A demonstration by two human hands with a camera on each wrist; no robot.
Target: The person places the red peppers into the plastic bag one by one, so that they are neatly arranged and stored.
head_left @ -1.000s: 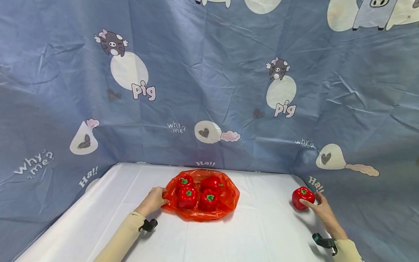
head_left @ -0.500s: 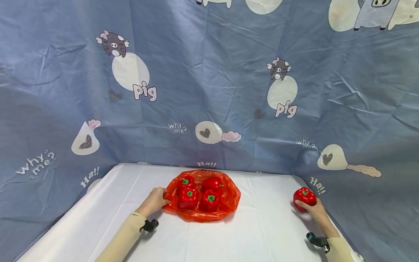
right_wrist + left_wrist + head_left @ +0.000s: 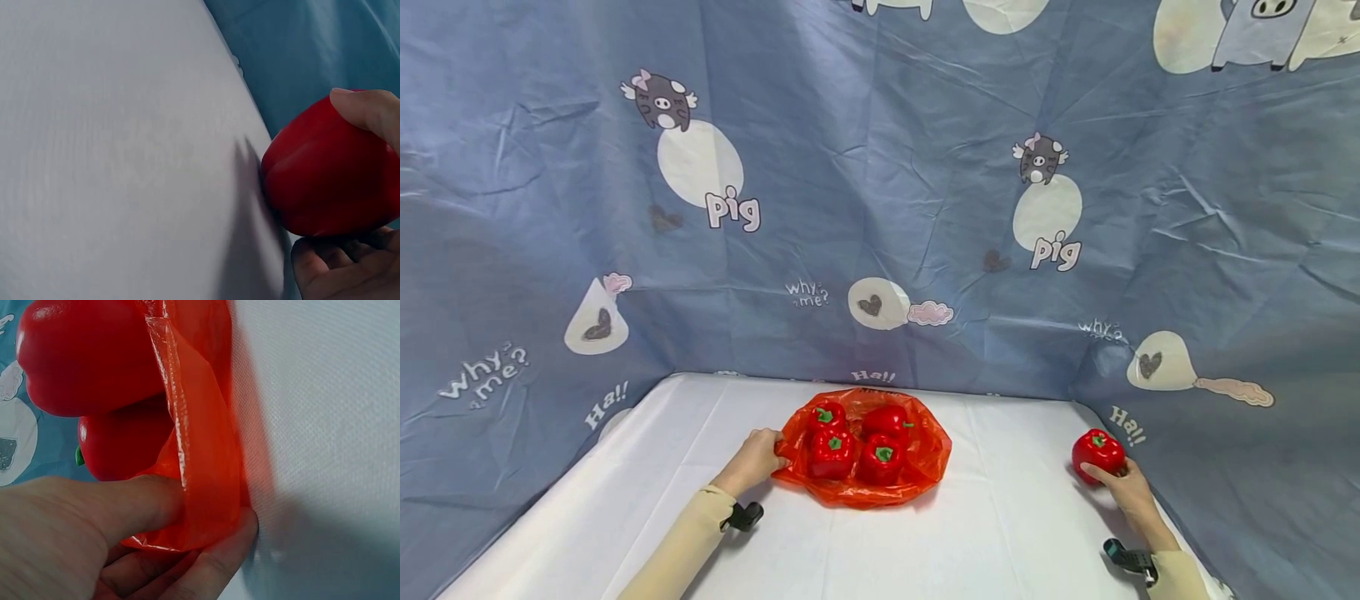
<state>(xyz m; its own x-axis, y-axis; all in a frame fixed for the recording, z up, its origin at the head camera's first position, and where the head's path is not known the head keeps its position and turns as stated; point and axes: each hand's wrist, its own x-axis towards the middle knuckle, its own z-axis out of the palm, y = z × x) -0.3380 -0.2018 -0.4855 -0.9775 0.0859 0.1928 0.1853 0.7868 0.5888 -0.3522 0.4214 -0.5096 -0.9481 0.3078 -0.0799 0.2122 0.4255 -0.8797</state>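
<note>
An orange-red plastic bag [image 3: 925, 479] lies spread on the white table with its mouth up. Several red bell peppers [image 3: 831, 454] with green stems sit inside. At the bag's left side, my left hand [image 3: 752, 461] pinches the rim between thumb and fingers; the left wrist view shows the thin plastic [image 3: 209, 444] folded in that pinch. Far to the right, my right hand [image 3: 1126, 483] holds a single red bell pepper [image 3: 1096, 450], stem up. In the right wrist view, the thumb lies on one side of this bell pepper [image 3: 331, 172] and the curled fingers are at the opposite side.
A white cloth covers the table [image 3: 1000, 517]. Blue printed fabric [image 3: 880, 208] rises as a wall behind it and along both sides. The lone pepper is near the table's right edge, close to the side fabric.
My right hand has come in from the right and closed around the lone pepper, which has hardly moved. My left hand keeps its pinch on the bag.
</note>
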